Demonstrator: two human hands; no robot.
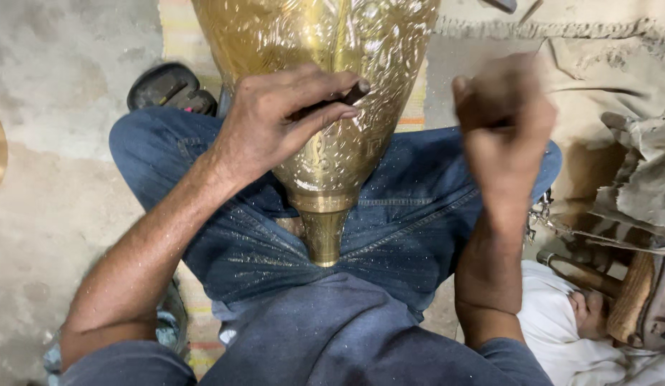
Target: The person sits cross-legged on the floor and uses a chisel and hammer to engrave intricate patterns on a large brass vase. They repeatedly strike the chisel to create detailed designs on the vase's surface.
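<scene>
An engraved brass vessel (325, 107) is seen lying across the lap of a seated person in blue jeans (411, 229), its narrow neck pointing toward the body and resting between the thighs; a slim dark chisel (331, 102) is pinched between the thumb and fingers of the left hand (275, 121), its tip set against the patterned surface; the right hand (504, 129) is shown raised beside the vessel and blurred, its fingers clenched, though what is grasped cannot be told; fine metal flecks are scattered over the denim and forearms. A glancing blow could be judged likely to skid the chisel and scar the pattern; knuckles of the holding hand lie close to the strike line; the rounded vessel, braced only by the legs, could roll; a sandal (171, 89) and loose tools (604, 279) are seen nearby on the floor.
</scene>
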